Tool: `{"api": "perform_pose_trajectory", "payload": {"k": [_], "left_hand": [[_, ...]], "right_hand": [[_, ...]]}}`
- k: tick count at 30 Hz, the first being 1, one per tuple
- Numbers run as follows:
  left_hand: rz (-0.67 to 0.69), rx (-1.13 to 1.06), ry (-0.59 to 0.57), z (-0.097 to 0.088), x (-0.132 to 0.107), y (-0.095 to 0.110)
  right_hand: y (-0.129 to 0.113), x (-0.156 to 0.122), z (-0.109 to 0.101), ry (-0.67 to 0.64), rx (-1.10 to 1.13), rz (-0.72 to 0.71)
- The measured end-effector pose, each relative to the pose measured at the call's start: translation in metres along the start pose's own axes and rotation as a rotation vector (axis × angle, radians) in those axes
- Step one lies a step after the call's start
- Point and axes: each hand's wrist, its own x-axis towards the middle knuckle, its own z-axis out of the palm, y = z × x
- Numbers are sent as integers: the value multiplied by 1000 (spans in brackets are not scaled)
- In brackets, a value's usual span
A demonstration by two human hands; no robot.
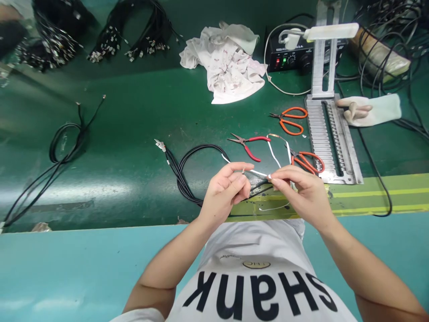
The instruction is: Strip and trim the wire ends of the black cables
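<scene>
A thin white strip (258,173) stretches between my two hands, just above the bench. My left hand (229,184) is closed, with the strip running behind its index finger and a loose end sticking out past the knuckles. A tiny metal tip (243,171) shows between its thumb and index finger; what it belongs to is hidden. My right hand (301,190) pinches the strip's other end between thumb and fingertips. Beneath and behind the left hand lies a coiled bundle of black cables (182,172) with metal connectors (160,145) at its far end.
Red-handled pliers (248,145) lie beyond my hands, near two orange-handled cutters (291,120). To the right are a slotted metal fixture (313,134), a glove (372,109) and a black control box (288,56). Crumpled cloth (228,62) and cable bundles (147,31) occupy the back.
</scene>
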Motion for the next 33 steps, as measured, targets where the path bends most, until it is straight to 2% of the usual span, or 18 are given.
{"api": "perform_pose_trajectory", "payload": {"k": [3,11,18,22,33], "left_hand": [[-18,-23,-27,1,1,-1],[-87,-84,12,-1,0,-7],[-98,-162,-28,-4,-3,-6],[-75,-109,-24,-1,-3,-4],[-52,-105,-2,-3,-4,-18]], "right_hand": [[1,0,1,-9,24,19],[-2,0,0,-20,84,69],[-4,1,-3,-26,150,82],[-6,1,-3,-36,156,97],[-14,3,5,-131,190,138]]}}
